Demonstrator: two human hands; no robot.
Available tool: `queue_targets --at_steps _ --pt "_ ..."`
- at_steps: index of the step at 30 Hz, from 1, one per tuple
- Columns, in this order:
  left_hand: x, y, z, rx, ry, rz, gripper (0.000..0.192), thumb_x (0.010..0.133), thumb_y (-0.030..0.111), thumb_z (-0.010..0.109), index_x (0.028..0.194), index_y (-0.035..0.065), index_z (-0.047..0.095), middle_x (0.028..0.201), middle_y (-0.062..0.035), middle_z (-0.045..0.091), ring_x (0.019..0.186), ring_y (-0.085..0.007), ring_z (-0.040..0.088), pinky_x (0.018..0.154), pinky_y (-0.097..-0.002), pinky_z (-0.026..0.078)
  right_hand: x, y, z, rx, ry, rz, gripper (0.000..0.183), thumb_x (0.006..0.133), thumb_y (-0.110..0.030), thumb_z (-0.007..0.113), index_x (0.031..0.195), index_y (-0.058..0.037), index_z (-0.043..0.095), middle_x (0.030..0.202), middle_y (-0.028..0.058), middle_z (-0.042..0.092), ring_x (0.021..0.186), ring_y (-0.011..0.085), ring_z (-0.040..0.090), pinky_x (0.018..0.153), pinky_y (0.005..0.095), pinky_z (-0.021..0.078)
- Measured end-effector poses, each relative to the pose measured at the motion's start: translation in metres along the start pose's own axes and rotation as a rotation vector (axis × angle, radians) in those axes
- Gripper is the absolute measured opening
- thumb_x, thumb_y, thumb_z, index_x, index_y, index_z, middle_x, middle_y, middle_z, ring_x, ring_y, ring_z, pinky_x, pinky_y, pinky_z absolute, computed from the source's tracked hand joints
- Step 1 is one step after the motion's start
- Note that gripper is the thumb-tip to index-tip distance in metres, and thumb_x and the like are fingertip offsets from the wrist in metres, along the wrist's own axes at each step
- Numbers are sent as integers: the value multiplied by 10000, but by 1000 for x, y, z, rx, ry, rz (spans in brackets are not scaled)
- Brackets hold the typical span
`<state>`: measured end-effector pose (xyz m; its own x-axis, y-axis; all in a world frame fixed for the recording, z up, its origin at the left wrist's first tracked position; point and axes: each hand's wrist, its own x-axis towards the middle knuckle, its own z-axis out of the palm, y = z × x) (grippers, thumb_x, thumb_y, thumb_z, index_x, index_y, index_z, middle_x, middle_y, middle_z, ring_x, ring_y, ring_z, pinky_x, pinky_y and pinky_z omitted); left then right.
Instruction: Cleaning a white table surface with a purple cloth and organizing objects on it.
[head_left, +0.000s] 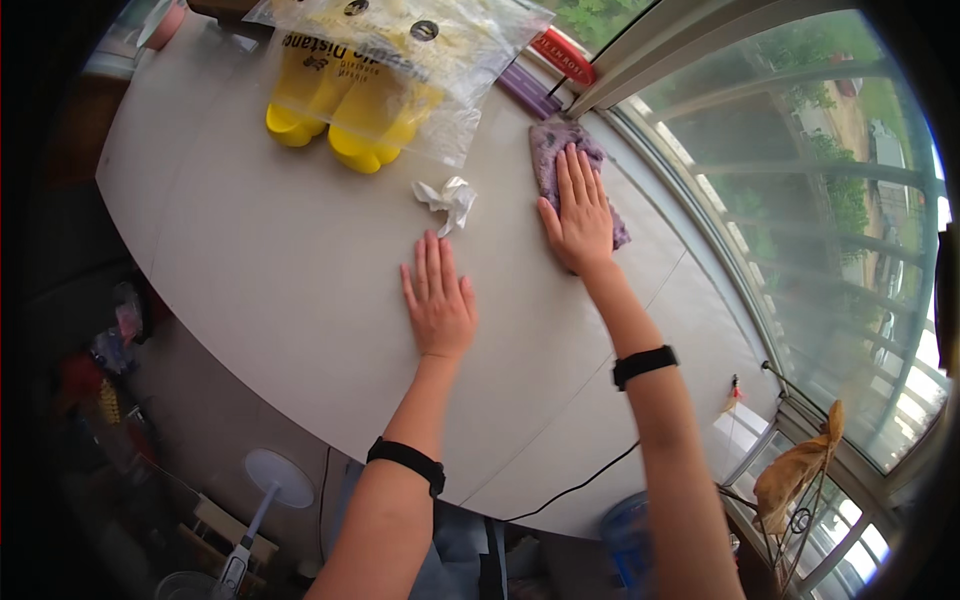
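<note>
My right hand lies palm down on a fluffy purple-grey cloth, pressing it on the white tabletop close to the window. Its fingers point away from me. My left hand rests flat on the bare tabletop with nothing in it. Just beyond its fingertips is a crumpled piece of white tissue. Farther back, yellow shoes or slippers lie partly under a clear plastic bag that bears print.
A purple box and a red oval sign stand by the window frame. A pink bowl is at the far left corner. A black cable crosses the near edge. A dried leaf rises at the right.
</note>
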<state>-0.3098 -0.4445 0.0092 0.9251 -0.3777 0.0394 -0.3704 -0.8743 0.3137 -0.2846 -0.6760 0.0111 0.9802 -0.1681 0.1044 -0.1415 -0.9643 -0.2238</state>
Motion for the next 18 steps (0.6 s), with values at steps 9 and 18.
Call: queue_targets --at_steps 9,18 --pt "0 2 -2 -11 21 6 581 950 236 430 1473 30 285 1551 -131 263 1435 -284 246 1161 -503 157 -92 30 -39 63 -227 -242 620 935 -304 460 1478 -52 296 1550 95 277 1439 261 234 1174 404 181" --pt "-2 1 5 27 95 36 561 957 247 423 1463 31 309 1544 -121 284 1431 -266 259 1162 -489 169 -253 -21 -29 -2 -104 261 684 934 -354 468 1482 -4 258 1559 147 236 1447 312 201 1171 446 166"
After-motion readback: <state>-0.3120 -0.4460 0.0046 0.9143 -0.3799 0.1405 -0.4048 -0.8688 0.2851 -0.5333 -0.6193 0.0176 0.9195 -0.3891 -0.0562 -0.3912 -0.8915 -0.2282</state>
